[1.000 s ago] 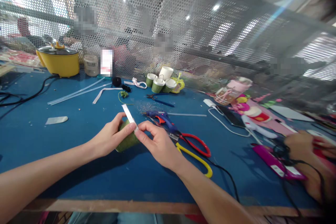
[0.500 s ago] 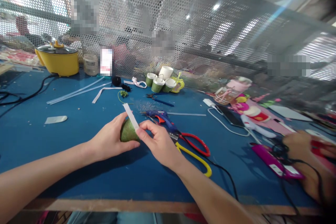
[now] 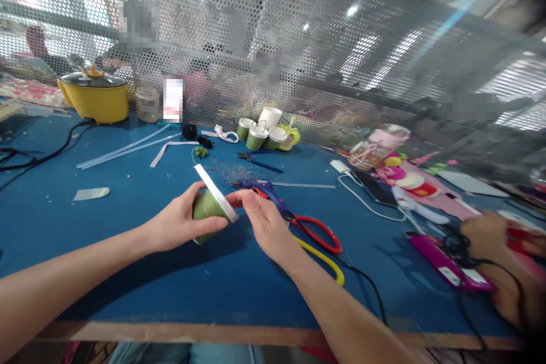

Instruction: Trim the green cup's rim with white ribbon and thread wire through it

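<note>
My left hand (image 3: pixel 181 223) is wrapped round a small green cup (image 3: pixel 205 209) lying on its side just above the blue table (image 3: pixel 128 273). A white strip (image 3: pixel 215 193) lies along the cup's rim. My right hand (image 3: pixel 267 224) pinches the lower end of that strip against the cup with thumb and fingers. A blue glue gun (image 3: pixel 264 189) lies just behind my right hand, with red-handled scissors (image 3: pixel 318 233) and yellow-handled scissors (image 3: pixel 324 261) beside my wrist.
Several finished green cups (image 3: pixel 264 133) stand at the back by the perforated metal screen (image 3: pixel 273 45). A yellow pot (image 3: pixel 94 96), a jar (image 3: pixel 148 105) and long white strips (image 3: pixel 128 149) lie at the left. Another person's hand (image 3: pixel 495 239) works among cables and pink items at the right.
The cup has been turned in my left hand so its rim faces right. The white strip now lies along the rim, and my right hand has moved up to press it there.
</note>
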Demonstrator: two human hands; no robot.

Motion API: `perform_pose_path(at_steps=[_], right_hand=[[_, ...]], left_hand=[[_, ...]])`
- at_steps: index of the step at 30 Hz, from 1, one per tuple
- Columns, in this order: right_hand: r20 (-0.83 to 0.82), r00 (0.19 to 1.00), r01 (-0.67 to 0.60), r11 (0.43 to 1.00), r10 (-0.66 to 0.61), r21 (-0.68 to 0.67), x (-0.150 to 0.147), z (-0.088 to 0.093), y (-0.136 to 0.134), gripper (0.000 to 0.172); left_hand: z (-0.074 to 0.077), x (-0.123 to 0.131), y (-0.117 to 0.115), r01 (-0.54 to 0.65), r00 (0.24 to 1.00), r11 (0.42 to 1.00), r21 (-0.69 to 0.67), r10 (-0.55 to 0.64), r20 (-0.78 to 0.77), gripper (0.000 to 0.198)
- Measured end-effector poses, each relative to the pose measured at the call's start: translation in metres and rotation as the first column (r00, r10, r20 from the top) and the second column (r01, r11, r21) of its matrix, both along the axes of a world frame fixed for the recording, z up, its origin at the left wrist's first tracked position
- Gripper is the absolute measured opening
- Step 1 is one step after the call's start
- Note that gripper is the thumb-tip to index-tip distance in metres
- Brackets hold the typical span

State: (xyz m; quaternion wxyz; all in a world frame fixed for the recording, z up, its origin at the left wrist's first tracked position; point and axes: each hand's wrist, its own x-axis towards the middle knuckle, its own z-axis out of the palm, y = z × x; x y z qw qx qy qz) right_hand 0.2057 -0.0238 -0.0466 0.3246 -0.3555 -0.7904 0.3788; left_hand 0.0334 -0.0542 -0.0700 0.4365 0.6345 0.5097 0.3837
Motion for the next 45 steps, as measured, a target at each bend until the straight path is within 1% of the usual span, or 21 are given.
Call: perform_pose_path(at_steps=[2,4,5,7,9,11,16,18,21,23,27,28,30,32,33,35,37,38,40,42,45], right_hand=[[-0.012,0.999,0.031,0.999,-0.031,0.024,0.0023,0.0024,0.0008,0.045],[0.004,1.000,0.031,0.999,-0.031,0.044,0.0032,0.0032,0.0009,0.043],[0.011,1.000,0.023,0.998,-0.023,0.052,0.0031,0.0030,0.0008,0.042],[0.021,1.000,0.014,0.997,-0.015,0.073,0.0024,0.0016,0.0005,0.036],[0.035,0.999,0.019,0.995,-0.022,0.093,0.0016,0.0000,0.0005,0.030],[0.038,0.999,0.026,0.994,-0.030,0.105,0.0014,-0.0010,0.0008,0.029],[0.021,1.000,0.005,0.998,-0.006,0.066,0.0026,-0.0014,0.0014,0.038],[0.031,1.000,0.003,0.999,-0.005,0.046,0.0023,-0.0017,0.0008,0.036],[0.025,1.000,-0.003,1.000,0.003,0.006,0.0012,-0.0027,-0.0001,0.030],[0.005,1.000,-0.007,1.000,0.007,-0.024,0.0007,-0.0033,-0.0002,0.030],[-0.019,1.000,-0.021,0.997,0.019,-0.068,0.0007,-0.0036,0.0005,0.033],[-0.016,1.000,-0.021,0.997,0.020,-0.072,0.0007,-0.0034,0.0007,0.033],[0.005,1.000,-0.015,0.998,0.015,-0.063,0.0008,-0.0028,0.0010,0.030],[0.032,0.999,-0.001,1.000,0.002,-0.025,0.0008,-0.0017,0.0010,0.025],[0.041,0.999,0.007,1.000,-0.007,0.005,0.0009,-0.0010,0.0009,0.023],[0.049,0.998,0.027,0.997,-0.031,0.069,0.0007,0.0005,0.0005,0.020],[0.056,0.997,0.041,0.992,-0.048,0.120,0.0003,0.0012,-0.0001,0.015],[0.059,0.997,0.035,0.991,-0.043,0.132,-0.0001,0.0012,-0.0005,0.014],[0.062,0.998,0.011,0.990,-0.020,0.141,-0.0010,0.0002,-0.0011,0.011],[0.060,0.998,-0.007,0.989,-0.002,0.145,-0.0019,-0.0013,-0.0015,0.013],[0.064,0.998,-0.015,0.988,0.005,0.154,-0.0027,-0.0026,-0.0018,0.013]], left_hand=[[0.0031,-0.0002,0.0006,0.035,0.977,0.984,-0.175,0.003,0.211,0.063],[0.0054,-0.0002,0.0004,0.100,0.924,0.947,-0.306,0.026,0.383,0.058],[0.0062,-0.0003,0.0000,0.135,0.897,0.928,-0.348,0.036,0.441,0.056],[0.0070,-0.0004,-0.0010,0.191,0.860,0.900,-0.392,0.039,0.509,0.052],[0.0072,-0.0004,-0.0019,0.222,0.843,0.886,-0.407,0.035,0.537,0.050],[0.0072,-0.0004,-0.0021,0.237,0.832,0.881,-0.409,0.034,0.554,0.049],[0.0062,0.0000,0.0006,0.270,0.801,0.869,-0.416,0.037,0.597,0.047],[0.0054,-0.0003,0.0020,0.316,0.777,0.845,-0.431,0.030,0.628,0.046],[0.0042,-0.0013,0.0034,0.401,0.753,0.780,-0.480,0.018,0.658,0.047],[0.0034,-0.0020,0.0041,0.439,0.749,0.743,-0.504,0.007,0.663,0.050],[0.0010,-0.0021,0.0043,0.461,0.749,0.730,-0.504,-0.015,0.663,0.051],[0.0003,-0.0019,0.0041,0.457,0.755,0.734,-0.503,-0.021,0.655,0.050],[-0.0008,-0.0015,0.0033,0.425,0.778,0.762,-0.489,-0.032,0.627,0.049],[-0.0006,-0.0015,0.0024,0.364,0.814,0.812,-0.455,-0.040,0.580,0.048],[0.0001,-0.0018,0.0022,0.317,0.838,0.850,-0.421,-0.043,0.545,0.048],[0.0021,-0.0030,0.0020,0.196,0.907,0.933,-0.302,-0.055,0.418,0.049],[0.0039,-0.0043,0.0022,0.090,0.973,0.987,-0.137,-0.057,0.225,0.055],[0.0043,-0.0048,0.0023,0.059,0.991,0.996,-0.066,-0.051,0.125,0.059],[0.0040,-0.0053,0.0023,0.035,0.999,0.999,0.021,-0.034,-0.035,0.064],[0.0030,-0.0051,0.0017,0.020,0.992,0.997,0.075,-0.010,-0.122,0.064],[0.0019,-0.0042,0.0005,0.007,0.982,0.988,0.154,0.023,-0.187,0.064]])
